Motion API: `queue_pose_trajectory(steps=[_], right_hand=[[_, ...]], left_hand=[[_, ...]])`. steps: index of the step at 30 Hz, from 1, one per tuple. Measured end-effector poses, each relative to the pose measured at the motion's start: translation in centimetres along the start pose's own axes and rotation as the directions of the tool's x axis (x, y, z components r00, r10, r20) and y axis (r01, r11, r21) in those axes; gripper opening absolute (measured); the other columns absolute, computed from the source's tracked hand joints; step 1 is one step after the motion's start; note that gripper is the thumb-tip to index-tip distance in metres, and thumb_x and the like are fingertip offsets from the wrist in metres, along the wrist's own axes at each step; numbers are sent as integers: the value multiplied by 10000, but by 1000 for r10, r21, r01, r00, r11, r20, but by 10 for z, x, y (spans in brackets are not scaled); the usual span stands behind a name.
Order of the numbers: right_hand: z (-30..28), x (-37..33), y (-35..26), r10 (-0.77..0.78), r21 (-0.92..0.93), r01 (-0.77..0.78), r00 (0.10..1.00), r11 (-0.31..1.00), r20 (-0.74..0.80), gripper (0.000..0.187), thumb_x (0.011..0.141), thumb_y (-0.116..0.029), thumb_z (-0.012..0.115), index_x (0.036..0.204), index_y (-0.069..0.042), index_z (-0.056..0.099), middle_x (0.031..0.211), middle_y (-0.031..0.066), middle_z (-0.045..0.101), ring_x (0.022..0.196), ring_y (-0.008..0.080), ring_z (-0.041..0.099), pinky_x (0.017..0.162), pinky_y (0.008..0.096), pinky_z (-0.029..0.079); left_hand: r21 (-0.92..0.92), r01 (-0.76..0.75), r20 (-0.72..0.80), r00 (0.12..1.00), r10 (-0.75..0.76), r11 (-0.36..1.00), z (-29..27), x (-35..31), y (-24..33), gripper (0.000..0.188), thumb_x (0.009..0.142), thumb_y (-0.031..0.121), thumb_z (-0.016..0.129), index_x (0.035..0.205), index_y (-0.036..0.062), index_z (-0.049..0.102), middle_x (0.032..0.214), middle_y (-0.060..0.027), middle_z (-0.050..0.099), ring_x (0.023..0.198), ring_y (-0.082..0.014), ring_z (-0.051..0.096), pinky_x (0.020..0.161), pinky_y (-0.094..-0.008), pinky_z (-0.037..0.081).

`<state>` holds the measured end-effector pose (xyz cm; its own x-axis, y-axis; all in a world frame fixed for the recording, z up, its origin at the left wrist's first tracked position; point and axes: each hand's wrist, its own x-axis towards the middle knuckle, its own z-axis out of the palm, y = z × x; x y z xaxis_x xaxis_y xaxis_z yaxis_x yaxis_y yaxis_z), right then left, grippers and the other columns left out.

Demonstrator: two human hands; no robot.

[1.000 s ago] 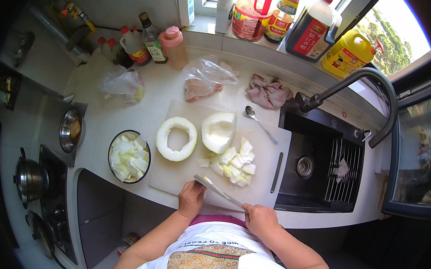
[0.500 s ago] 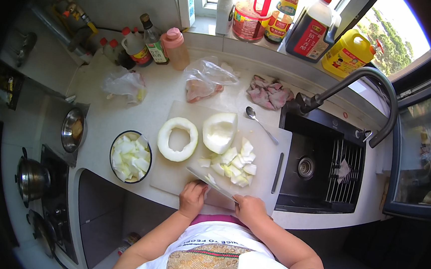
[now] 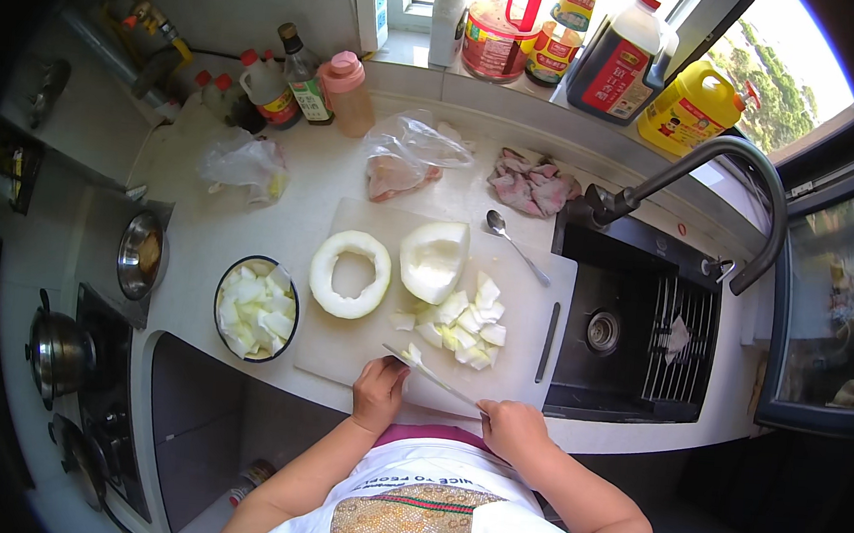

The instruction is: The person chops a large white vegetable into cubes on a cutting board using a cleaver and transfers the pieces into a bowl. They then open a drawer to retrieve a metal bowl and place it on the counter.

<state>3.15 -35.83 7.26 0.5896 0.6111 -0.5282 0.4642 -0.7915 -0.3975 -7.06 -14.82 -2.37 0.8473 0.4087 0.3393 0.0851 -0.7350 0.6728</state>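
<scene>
One knife (image 3: 442,380) pointing diagonally leftward, right hand (image 3: 515,428) clasping it, left hand (image 3: 377,394), grip unclear

— How is the knife (image 3: 447,383) held?
— It is held slanted by the board's (image 3: 327,344) near edge, with its shiny blade pointed left and away.
— And the melon chunks (image 3: 465,340)?
— They are piled on the board, pale and cut small.

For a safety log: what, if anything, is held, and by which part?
Right hand: knife, by its handle end. Left hand: hold, if any, cannot be told.
</scene>
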Motion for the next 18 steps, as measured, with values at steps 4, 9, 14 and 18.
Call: queue_pose_trajectory(steps=[4,9,14,18], right_hand=[[6,22,-6,-7,9,7,999,1000,34,261,841,-174,579,1055,-132,722,844,170,694,759,349,672,707,464,537],[26,48,-16,16,5,-16,997,1000,72,278,848,-191,564,1082,-153,710,859,167,694,768,349,670,710,462,535],[22,30,-11,-24,57,27,999,998,-47,259,839,-176,578,1066,-140,697,829,157,687,760,351,666,706,460,534],[9,3,-4,-14,31,15,999,999,-52,265,835,-169,590,1072,-147,707,812,144,686,735,347,660,692,456,532]], left_hand=[[22,5,0,1000,-5,1000,0,0,1,157,755,11,694,899,65,667,892,-112,656,815,-320,632,699,-388,522],[14,45,43,998,-46,999,-2,0,3,150,761,8,697,899,58,666,889,-126,655,809,-333,628,710,-398,516],[23,22,-5,1000,-22,999,0,-2,0,147,758,18,693,893,69,665,898,-115,654,817,-326,627,709,-399,520],[8,22,-2,1000,-22,1000,1,-6,-4,165,755,10,693,906,67,662,911,-116,653,819,-332,627,702,-404,521]])
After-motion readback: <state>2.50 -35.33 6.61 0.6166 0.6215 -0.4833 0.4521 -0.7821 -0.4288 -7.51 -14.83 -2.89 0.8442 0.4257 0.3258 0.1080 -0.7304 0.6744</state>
